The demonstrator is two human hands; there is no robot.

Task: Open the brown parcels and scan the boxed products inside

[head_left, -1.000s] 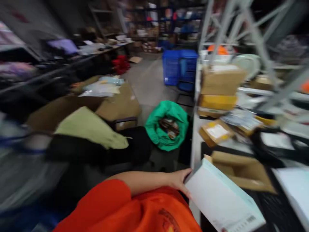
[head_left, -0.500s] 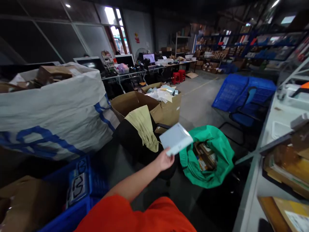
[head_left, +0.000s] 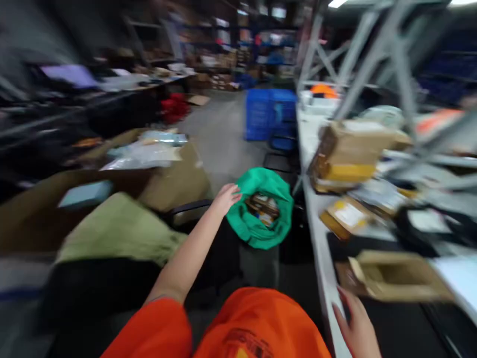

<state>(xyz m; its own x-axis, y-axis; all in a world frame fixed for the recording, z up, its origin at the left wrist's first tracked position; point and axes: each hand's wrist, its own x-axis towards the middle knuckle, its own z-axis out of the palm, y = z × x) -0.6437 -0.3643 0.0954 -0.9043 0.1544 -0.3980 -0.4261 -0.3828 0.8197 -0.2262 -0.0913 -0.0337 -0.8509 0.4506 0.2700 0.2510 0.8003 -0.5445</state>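
Note:
My left hand (head_left: 225, 198) is stretched out over a black chair (head_left: 194, 233), fingers loose and nothing in them, beside a green bag (head_left: 261, 211) full of parcels. A pale blue flat box (head_left: 85, 194) lies inside a large open cardboard carton (head_left: 33, 219) at the left. My right hand (head_left: 356, 325) rests flat on the edge of the white workbench (head_left: 316, 219), fingers spread, next to an open brown cardboard box (head_left: 395, 276). The picture is blurred by motion.
A yellow-green cloth (head_left: 119, 233) hangs over the chair. Another carton (head_left: 175, 174) holds pale packets. Blue crates (head_left: 268, 114) stand on the floor farther off. Parcels (head_left: 350, 154) and metal racking (head_left: 372, 54) crowd the bench at the right.
The pale box has left my left hand and now lies in the big carton at left. My view has swung back right toward the bench, and my right hand has come into sight.

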